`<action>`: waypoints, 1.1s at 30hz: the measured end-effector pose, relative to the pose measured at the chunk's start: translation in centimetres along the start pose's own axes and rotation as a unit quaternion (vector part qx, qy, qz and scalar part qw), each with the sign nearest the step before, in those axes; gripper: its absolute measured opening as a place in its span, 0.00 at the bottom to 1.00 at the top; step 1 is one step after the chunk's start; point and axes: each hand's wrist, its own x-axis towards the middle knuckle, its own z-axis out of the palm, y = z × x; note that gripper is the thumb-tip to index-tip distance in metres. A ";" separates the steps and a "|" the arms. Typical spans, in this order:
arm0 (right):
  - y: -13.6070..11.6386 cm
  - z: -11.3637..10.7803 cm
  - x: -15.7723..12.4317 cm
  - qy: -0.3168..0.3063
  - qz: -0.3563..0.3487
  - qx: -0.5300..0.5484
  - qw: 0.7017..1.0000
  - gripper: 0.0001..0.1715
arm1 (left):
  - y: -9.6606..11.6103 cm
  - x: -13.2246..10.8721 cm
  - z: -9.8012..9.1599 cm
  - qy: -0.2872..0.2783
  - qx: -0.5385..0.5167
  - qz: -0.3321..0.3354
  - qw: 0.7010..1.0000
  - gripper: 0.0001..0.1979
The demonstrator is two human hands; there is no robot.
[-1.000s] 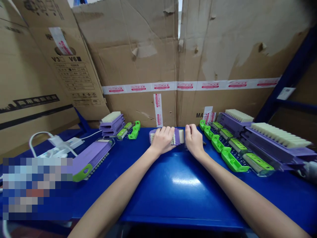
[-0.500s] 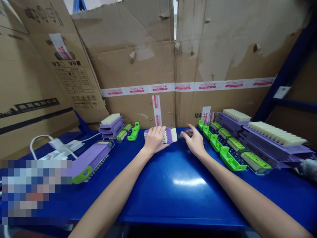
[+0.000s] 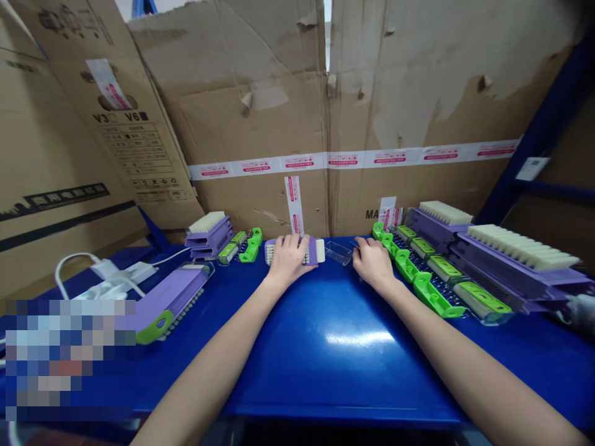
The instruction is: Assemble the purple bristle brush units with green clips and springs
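My left hand (image 3: 289, 257) is closed over a purple brush body (image 3: 313, 251) with rows of cream bristles, lying on the blue table. A cream block at its right end sticks out past my fingers. Just right of that end lies a small clear plastic case (image 3: 338, 253), apart from both hands. My right hand (image 3: 373, 262) is near the table beyond the case, fingers bent together; a thin edge shows at the fingertips, too small to name. Close on its right runs a row of bright green brackets (image 3: 404, 266).
Clear cases with green labels (image 3: 444, 269) and stacked purple brush bodies (image 3: 506, 266) line the right side. At left are another purple stack (image 3: 209, 235), a purple brush with a green end (image 3: 171, 297) and a white power strip (image 3: 116, 279). Cardboard (image 3: 255, 124) walls the back.
My right hand has moved slightly right and its fingers have drawn together. The clear case now shows plainly beside the brush body. My left hand keeps its hold, shifted slightly left.
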 end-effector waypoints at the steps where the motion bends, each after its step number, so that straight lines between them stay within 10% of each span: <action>1: 0.2 -0.2 -0.1 -0.013 0.004 -0.019 1.000 0.23 | -0.1 0.0 0.0 -0.002 0.001 -0.001 1.000 0.37; 8: 0.7 -0.6 -0.6 -0.090 0.027 -0.083 0.992 0.21 | -0.2 0.1 0.1 0.007 0.011 -0.015 1.000 0.36; 17: -0.3 -1.5 -0.6 -0.031 0.047 -0.033 0.998 0.24 | -0.2 -0.3 0.5 0.007 0.001 -0.046 0.999 0.35; 33: -1.2 -0.9 -1.2 0.032 -0.136 0.117 0.983 0.17 | -0.5 2.0 -0.2 -0.011 -0.082 -0.074 0.994 0.17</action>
